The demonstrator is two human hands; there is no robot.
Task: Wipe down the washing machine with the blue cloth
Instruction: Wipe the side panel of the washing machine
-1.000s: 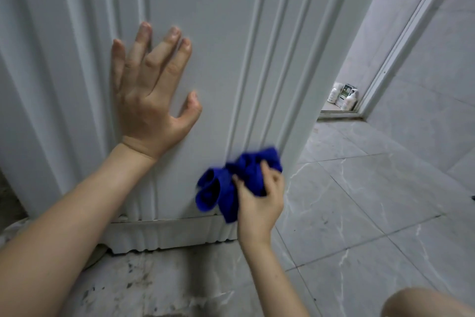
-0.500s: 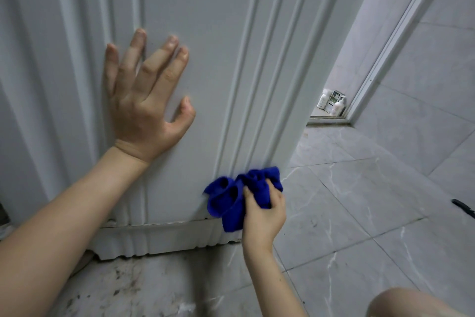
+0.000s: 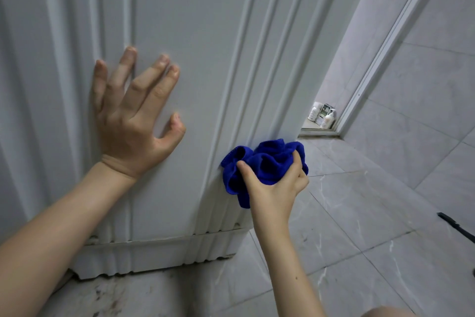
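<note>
The white washing machine fills the left and centre, its ribbed side panel facing me down to a fluted base. My left hand rests on that panel with the heel of the palm and fingertips touching, fingers spread and arched. The bunched blue cloth is pressed against the panel's lower right corner ridges. My right hand grips the cloth from below, thumb on its left fold.
Grey marbled floor tiles spread to the right, stained in front of the machine's base. A white door frame runs diagonally at right. Several white bottles stand beyond the threshold. A black object lies at the right edge.
My right hand has slid the cloth to the right, onto the panel's corner ridges. My left hand has lifted its palm and arched its fingers while staying on the panel.
</note>
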